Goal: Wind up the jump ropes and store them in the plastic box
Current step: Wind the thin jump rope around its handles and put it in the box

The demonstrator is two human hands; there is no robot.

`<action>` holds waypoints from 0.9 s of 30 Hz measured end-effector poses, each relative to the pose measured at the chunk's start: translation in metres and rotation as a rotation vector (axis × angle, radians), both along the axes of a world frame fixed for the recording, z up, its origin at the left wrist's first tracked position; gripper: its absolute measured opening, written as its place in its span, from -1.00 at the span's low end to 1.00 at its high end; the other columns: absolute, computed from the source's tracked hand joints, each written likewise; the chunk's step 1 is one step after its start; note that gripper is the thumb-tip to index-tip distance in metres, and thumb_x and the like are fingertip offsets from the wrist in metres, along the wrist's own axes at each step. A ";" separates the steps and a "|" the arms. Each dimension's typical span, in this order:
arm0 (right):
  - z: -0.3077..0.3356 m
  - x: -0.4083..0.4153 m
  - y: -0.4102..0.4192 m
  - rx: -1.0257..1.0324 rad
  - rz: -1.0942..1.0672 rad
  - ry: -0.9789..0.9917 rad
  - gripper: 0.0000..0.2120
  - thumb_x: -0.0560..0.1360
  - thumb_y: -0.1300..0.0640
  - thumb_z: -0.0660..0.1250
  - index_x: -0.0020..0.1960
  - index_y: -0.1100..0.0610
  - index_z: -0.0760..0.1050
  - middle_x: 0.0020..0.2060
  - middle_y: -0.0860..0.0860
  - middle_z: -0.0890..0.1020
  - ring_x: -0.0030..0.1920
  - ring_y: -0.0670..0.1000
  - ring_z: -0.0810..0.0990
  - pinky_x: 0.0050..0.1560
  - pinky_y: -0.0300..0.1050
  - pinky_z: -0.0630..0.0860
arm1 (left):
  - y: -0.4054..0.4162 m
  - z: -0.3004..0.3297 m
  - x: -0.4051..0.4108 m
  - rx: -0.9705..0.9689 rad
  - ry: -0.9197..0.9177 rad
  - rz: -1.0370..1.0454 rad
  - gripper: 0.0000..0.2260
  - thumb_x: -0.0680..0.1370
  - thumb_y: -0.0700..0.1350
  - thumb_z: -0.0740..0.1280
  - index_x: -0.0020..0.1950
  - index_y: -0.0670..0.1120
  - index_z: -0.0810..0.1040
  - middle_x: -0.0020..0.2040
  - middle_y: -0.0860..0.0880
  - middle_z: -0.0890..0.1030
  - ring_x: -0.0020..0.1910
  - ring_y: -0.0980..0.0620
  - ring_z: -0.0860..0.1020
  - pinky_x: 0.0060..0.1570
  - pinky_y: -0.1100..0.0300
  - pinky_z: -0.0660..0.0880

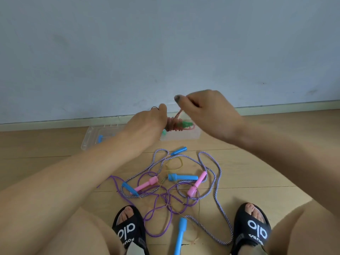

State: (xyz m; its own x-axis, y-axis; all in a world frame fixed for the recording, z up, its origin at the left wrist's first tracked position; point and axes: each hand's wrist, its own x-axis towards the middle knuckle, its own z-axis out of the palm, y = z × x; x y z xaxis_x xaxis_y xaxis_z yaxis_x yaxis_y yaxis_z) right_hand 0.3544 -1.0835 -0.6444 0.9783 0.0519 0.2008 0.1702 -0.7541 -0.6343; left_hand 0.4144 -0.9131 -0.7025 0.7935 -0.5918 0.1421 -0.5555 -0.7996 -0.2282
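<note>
My left hand [147, 122] grips a jump rope with green handles [186, 124], its pink cord [173, 126] wound round them in a bundle. My right hand [207, 111] pinches the loose end of that pink cord just above the bundle. Both hands hover over the clear plastic box [88, 138] on the floor by the wall, which has a blue handle [100, 138] inside. Nearer me lies a tangle of ropes: a striped white-purple cord [219, 173], a purple cord [158, 214], pink handles [197, 183] and blue handles [182, 177].
A thin yellow cord [176, 167] runs through the tangle. My two feet in black slippers [252, 230] flank its near side on the wooden floor. A pale wall [165, 52] with a skirting board stands right behind the box.
</note>
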 end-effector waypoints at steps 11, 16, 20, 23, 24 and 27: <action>-0.038 0.040 -0.026 0.057 0.091 0.187 -0.53 0.61 0.01 0.24 -0.39 0.14 0.19 -0.51 0.00 0.25 -0.49 -0.09 0.17 -0.42 -0.17 0.16 | -0.026 0.028 -0.040 -0.185 0.162 -0.103 -0.76 0.52 -0.19 0.29 0.10 -0.11 0.26 -0.19 -0.05 0.37 -0.29 -0.18 0.44 -0.30 -0.07 0.44; -0.071 0.021 -0.014 0.166 0.088 0.370 -0.70 0.51 0.23 0.21 -0.39 0.06 0.32 -0.47 -0.02 0.37 -0.40 -0.01 0.30 -0.31 -0.05 0.32 | -0.013 0.029 -0.033 -0.320 0.264 -0.004 -0.75 0.49 -0.19 0.32 0.02 -0.08 0.25 -0.16 -0.08 0.46 -0.21 -0.18 0.46 -0.25 -0.05 0.43; -0.074 -0.006 0.010 0.295 -0.006 0.442 -0.58 0.63 0.00 0.07 -0.40 0.05 0.28 -0.51 -0.06 0.36 -0.47 -0.02 0.27 -0.36 -0.12 0.30 | -0.005 0.026 -0.016 -0.376 0.290 0.171 -0.80 0.54 -0.17 0.32 0.03 -0.14 0.30 -0.18 -0.08 0.43 -0.20 -0.15 0.45 -0.30 0.03 0.31; -0.064 -0.027 0.026 0.188 0.040 0.413 -0.52 0.65 -0.06 0.01 -0.34 0.18 0.33 -0.50 -0.04 0.40 -0.41 0.01 0.31 -0.33 -0.12 0.29 | 0.007 0.020 -0.001 -0.272 0.256 0.250 -0.79 0.54 -0.18 0.31 -0.03 -0.15 0.26 -0.21 -0.09 0.44 -0.30 -0.09 0.41 -0.40 0.09 0.25; -0.054 -0.031 0.029 0.166 0.059 0.366 -0.52 0.66 -0.05 0.00 -0.30 0.22 0.33 -0.47 0.00 0.41 -0.39 0.02 0.31 -0.31 -0.09 0.29 | 0.009 0.017 0.000 -0.227 0.229 0.252 -0.80 0.54 -0.21 0.30 -0.04 -0.15 0.25 -0.19 -0.11 0.47 -0.31 -0.10 0.41 -0.40 0.08 0.27; -0.026 -0.022 0.030 0.101 0.074 0.233 -0.51 0.66 -0.06 0.03 -0.35 0.18 0.32 -0.47 0.04 0.39 -0.44 0.00 0.31 -0.36 -0.11 0.28 | 0.005 0.008 0.000 -0.177 0.163 0.200 -0.83 0.54 -0.24 0.24 -0.04 -0.14 0.22 -0.22 -0.10 0.40 -0.29 -0.19 0.42 -0.36 0.04 0.29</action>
State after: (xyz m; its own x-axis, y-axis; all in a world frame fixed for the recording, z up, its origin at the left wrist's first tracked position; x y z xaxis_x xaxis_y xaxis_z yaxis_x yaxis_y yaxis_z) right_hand 0.3322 -1.0539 -0.6706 0.9930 0.1161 -0.0220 0.0627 -0.6758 -0.7345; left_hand 0.4142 -0.9084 -0.6945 0.9124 -0.3992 0.0903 -0.4012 -0.9160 0.0040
